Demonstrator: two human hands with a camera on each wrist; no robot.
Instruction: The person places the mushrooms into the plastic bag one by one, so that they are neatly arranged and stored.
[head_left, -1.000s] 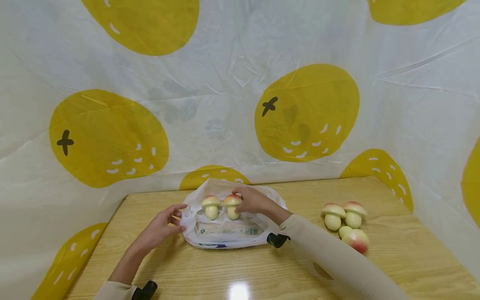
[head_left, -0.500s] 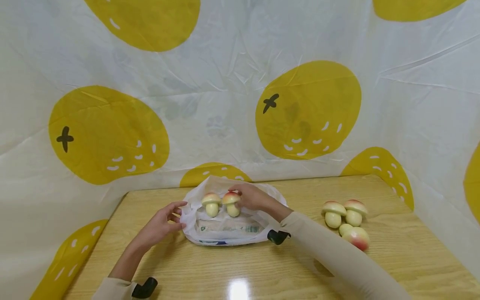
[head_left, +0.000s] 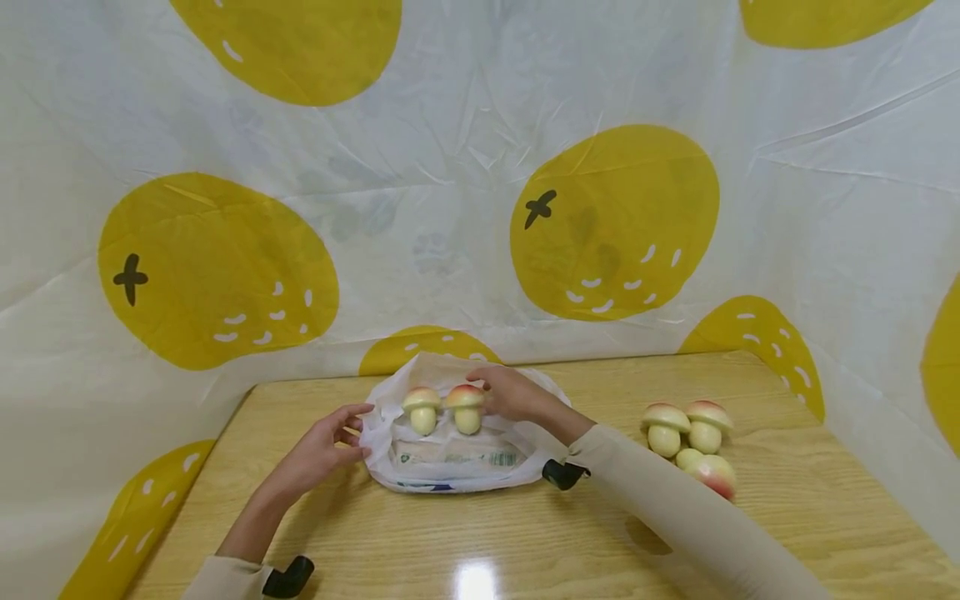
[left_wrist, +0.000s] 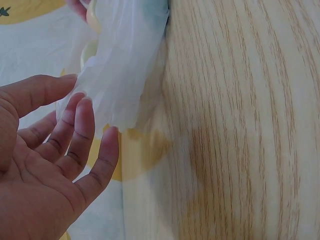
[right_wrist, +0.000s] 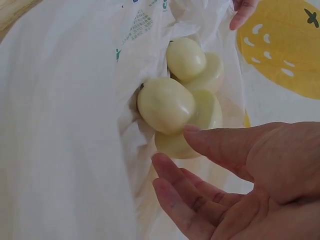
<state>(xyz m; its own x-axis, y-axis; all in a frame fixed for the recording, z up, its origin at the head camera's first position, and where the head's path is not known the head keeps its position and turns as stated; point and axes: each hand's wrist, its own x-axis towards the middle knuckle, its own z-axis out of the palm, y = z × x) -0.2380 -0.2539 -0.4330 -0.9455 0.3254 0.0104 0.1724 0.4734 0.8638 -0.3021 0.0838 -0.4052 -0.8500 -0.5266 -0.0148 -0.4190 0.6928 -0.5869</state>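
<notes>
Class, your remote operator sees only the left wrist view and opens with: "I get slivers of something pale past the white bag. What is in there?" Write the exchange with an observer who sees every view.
Observer: Two mushroom-shaped objects lie side by side in the open white bag.
Operator: Are there any more outside it?
Observer: Yes, a cluster of three more sits on the table, right of the bag in the head view.
Operator: I see just a bit of the right hand. Is it closed round one?
Observer: No, the right wrist view shows its thumb and fingers apart, next to one mushroom.
</notes>
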